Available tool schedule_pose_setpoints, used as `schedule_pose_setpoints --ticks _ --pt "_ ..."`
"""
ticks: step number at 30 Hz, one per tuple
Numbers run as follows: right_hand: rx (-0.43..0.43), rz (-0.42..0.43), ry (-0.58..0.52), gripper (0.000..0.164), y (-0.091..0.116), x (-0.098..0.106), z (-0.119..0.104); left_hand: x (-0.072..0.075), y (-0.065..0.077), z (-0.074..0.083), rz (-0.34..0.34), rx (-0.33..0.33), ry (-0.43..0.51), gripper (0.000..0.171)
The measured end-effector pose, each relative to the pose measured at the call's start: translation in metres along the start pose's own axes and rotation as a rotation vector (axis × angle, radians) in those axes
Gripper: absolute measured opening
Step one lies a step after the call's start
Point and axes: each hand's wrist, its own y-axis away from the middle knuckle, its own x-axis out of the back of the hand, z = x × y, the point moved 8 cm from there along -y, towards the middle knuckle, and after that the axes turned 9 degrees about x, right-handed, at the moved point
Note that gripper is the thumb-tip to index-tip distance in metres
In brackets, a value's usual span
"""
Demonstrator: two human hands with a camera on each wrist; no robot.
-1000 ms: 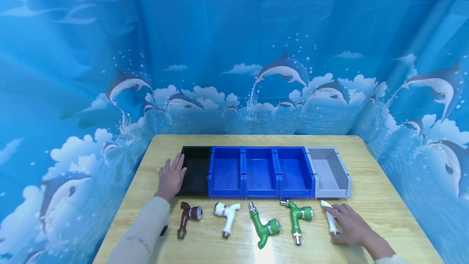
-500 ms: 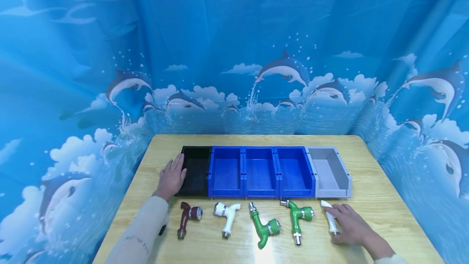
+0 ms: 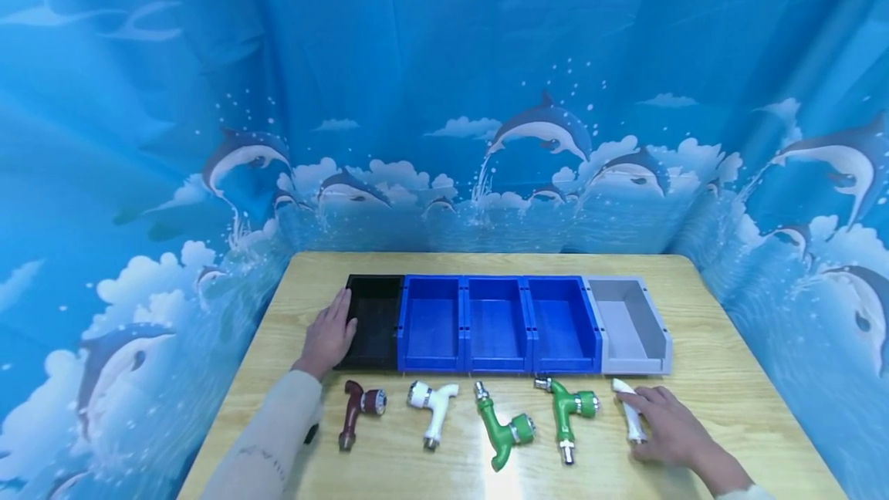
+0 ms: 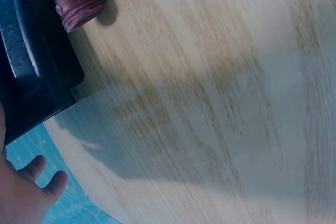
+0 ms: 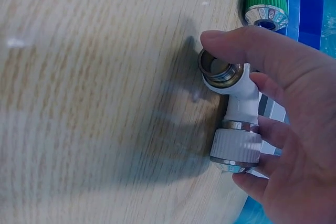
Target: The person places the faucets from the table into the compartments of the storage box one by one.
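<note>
While the right hand is gripping the rightmost white tap, the left hand is resting well apart from it, along the outer left wall of the black bin; the left fingers are extending nearly straight and are pinching nothing. The right hand is curling over the tap from its right side; the thumb is bearing on the threaded inlet at the near end, and the fingers are passing behind the body and ribbed knob, as the right wrist view is showing.

The governing relation is running along the tap's long axis: the body is pointing away from the person, its far end leaning slightly left; the spout end is facing the gray bin, which is standing just beyond it on the counter; the inlet end is pointing back toward the person. The knob is lying mostly under the palm in the head view; whether the tap is bearing its full weight on the counter is remaining unclear.

The nearer green tap is lying to the left of the gripped tap, apart from it; the blue bins are separating the gray bin from the black one; the right hand is accordingly forming the nearer side.
</note>
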Motion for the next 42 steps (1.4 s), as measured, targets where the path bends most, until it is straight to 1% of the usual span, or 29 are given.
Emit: schedule_pose_setpoints --ticks 10,17,22,29,34,38,42 --pt "-0.003 0.007 0.032 0.085 0.001 0.005 -0.002 -0.002 -0.001 -0.001 -0.031 0.017 0.004 0.062" --pt "-0.003 0.009 0.029 0.085 0.003 0.01 -0.007 0.0 0.0 -0.001 -0.003 0.001 -0.008 0.062" --pt "0.015 0.03 0.027 0.085 0.005 0.018 -0.012 -0.002 0.0 -0.002 -0.023 0.017 -0.005 0.062" --pt "0.02 0.042 0.018 0.079 0.005 0.028 -0.017 -0.002 -0.001 -0.002 -0.021 0.03 0.004 0.058" --pt "0.049 0.079 0.017 0.078 0.005 0.035 -0.022 -0.001 0.001 -0.001 -0.035 0.045 0.011 0.057" --pt "0.094 0.12 0.031 0.08 0.003 0.04 -0.026 0.0 0.001 -0.002 -0.016 0.042 0.02 0.055" --pt "0.119 0.142 0.044 0.083 0.001 0.045 -0.027 -0.001 0.0 -0.002 0.003 0.032 0.018 0.053"
